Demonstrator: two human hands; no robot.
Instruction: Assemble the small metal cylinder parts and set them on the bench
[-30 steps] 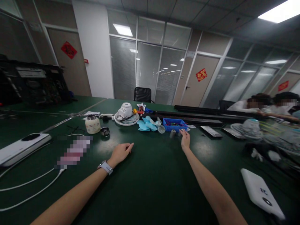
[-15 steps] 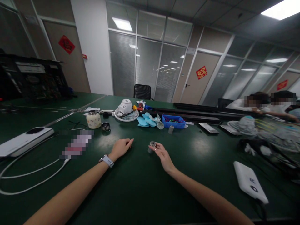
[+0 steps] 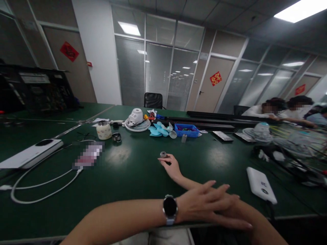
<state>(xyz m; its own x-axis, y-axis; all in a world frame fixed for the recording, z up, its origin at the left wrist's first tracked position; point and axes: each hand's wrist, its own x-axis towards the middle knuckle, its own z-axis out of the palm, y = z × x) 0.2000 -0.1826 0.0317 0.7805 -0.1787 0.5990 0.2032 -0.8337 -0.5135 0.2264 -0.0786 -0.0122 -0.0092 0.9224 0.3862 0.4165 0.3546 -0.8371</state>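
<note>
Metal cylinder (image 3: 163,154): small, silvery, round top w/ ring-like detail, approx. upright in the R hand (image 3: 173,167). It sits nr the middle of the surface (image 3: 138,177), well in from the near edge; can't tell if its base touches down. Surface is smooth dark green, w/ dull glare patches.

R hand's thumb & fingertips pinch the cylinder, gap only as wide as the metal; wrist bent, so the hand points away & to the L, forearm running back over the near edge. L hand (image 3: 206,204) lies palm down across the R forearm, fingers spread wide, holding nothing visible; its arm runs almost parallel to the near edge, w/ a round dark-faced watch (image 3: 170,206) (pale strap, metal case) at the wrist.

A second metal cylinder (image 3: 184,138) stands upright twd the far edge, just in front of a blue plastic tray (image 3: 188,134) w/ straight walls & tangled small bits inside. L of the tray: glossy light-blue fan blades (image 3: 158,130), rounded like petals, then a white fan housing (image 3: 136,117) on a ribbed round grille. Twd the near R corner: white rounded-corner device (image 3: 261,185), lying flat.
</note>
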